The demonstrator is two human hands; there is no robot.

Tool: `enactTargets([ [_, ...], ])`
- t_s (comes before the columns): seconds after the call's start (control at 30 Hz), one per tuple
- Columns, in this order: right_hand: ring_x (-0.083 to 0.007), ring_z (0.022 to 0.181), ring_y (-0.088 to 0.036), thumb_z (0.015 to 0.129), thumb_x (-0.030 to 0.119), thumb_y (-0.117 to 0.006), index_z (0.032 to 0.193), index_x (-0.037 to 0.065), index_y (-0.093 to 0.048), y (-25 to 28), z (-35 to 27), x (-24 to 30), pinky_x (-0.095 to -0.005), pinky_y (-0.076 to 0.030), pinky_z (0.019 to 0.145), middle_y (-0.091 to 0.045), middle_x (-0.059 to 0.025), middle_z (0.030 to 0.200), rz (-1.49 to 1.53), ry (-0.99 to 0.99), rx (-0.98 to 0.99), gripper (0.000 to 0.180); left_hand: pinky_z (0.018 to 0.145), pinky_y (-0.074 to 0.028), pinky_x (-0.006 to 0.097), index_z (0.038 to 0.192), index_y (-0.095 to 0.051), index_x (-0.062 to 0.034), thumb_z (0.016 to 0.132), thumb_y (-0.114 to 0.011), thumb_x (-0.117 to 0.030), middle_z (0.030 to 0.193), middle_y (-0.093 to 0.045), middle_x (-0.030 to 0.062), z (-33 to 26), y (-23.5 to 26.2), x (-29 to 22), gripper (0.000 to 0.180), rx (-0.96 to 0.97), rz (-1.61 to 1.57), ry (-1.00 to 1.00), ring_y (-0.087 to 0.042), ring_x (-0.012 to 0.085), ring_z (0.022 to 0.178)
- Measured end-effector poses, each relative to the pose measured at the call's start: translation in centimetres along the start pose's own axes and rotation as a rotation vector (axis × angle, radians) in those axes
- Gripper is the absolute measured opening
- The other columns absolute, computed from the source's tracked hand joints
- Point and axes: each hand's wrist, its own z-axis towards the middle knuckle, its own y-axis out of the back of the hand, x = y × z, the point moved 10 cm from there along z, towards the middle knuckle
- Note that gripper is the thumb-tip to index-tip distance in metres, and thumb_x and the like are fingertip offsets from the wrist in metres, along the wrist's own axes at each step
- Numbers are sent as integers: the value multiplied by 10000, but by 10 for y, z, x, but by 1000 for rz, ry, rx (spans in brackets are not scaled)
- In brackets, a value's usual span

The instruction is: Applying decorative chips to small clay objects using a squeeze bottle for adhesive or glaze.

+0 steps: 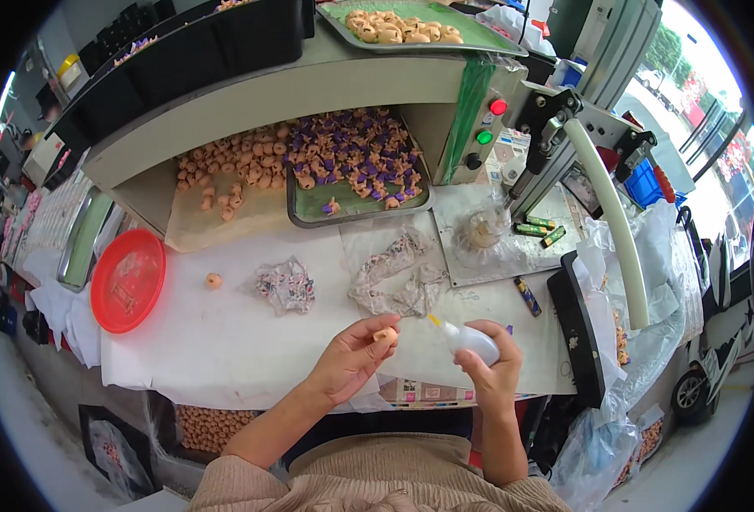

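Observation:
Between the fingertips of my left hand (349, 358) is a small peach-coloured doll head (385, 335), held just above the front of the white-covered table (189, 350). My right hand (494, 369) is wrapped round a white squeeze bottle (476, 343). Its yellow nozzle points up and left, apart from the head. Beyond my hands lie two crumpled patterned cloths, one at the left (285, 286) and a larger one (398, 277) in the middle. A single loose doll head (214, 281) sits farther left.
At the back, a tray (296, 200) holds many small purple-clad figures beside a heap of doll heads (240, 162). A red basin (155, 286) stands left. At right are a press with a long pale lever (607, 205), small green tubes (532, 229) and a black bin (577, 341).

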Motion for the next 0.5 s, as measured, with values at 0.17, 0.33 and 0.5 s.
enactTargets([
  [0.17,-133,778,-512,651,188,-852,917,35,-592,11,-8,17,-279,-424,744,-552,-45,898,-47,225,-67,403,895,-465,240,1184,-556,-27,852,-666,-28,1114,-594,57,4,9,6,350,-33,205,-125,-575,111,988],
  [0.33,-161,737,-490,655,229,-855,862,32,-610,4,-14,28,-305,-405,713,-559,-49,824,-119,268,-65,377,848,-502,258,1197,-543,-12,851,-668,-39,1111,-601,77,5,17,17,369,-72,269,-59,-596,139,974],
  [0.5,-176,721,-495,680,280,-839,854,22,-628,3,-16,34,-306,-400,688,-568,-54,759,-198,323,-86,376,876,-530,276,1233,-529,-22,896,-616,-72,1169,-577,92,6,11,23,351,-58,128,6,-597,174,1053],
])
